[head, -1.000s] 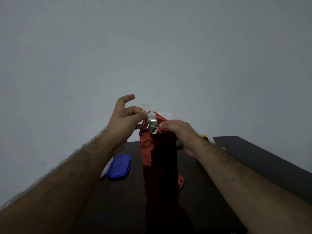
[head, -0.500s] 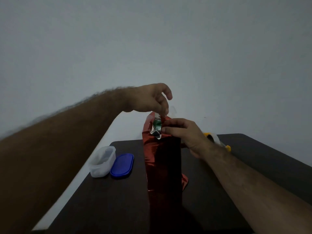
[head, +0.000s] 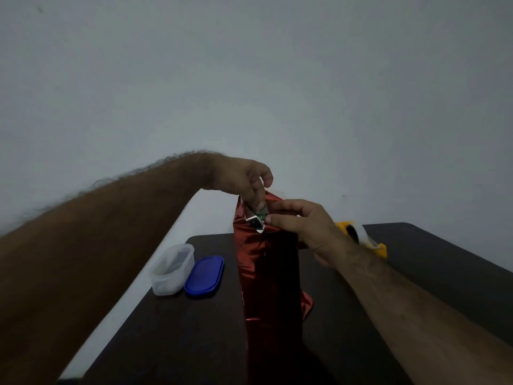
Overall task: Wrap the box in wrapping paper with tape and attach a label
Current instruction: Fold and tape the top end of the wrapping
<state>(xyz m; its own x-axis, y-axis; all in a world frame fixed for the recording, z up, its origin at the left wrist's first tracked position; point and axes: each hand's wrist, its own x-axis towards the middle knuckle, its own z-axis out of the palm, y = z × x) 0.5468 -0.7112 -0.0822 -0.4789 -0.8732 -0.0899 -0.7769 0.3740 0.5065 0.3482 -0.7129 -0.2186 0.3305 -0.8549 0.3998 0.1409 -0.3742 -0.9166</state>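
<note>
A clear plastic tub [head: 171, 270] stands open on the dark table [head: 177, 337], its contents indistinct. Its blue lid [head: 205, 276] lies flat just beside it. A yellow tape dispenser [head: 361, 238] sits behind the right forearm. The wall [head: 249, 79] is plain grey-white. No writing is legible. The box in red foil wrapping paper [head: 268, 273] stands upright at table centre. The left hand [head: 241, 179] pinches the folded top flap from above; the right hand [head: 302, 226] pinches the same flap from the side.
</note>
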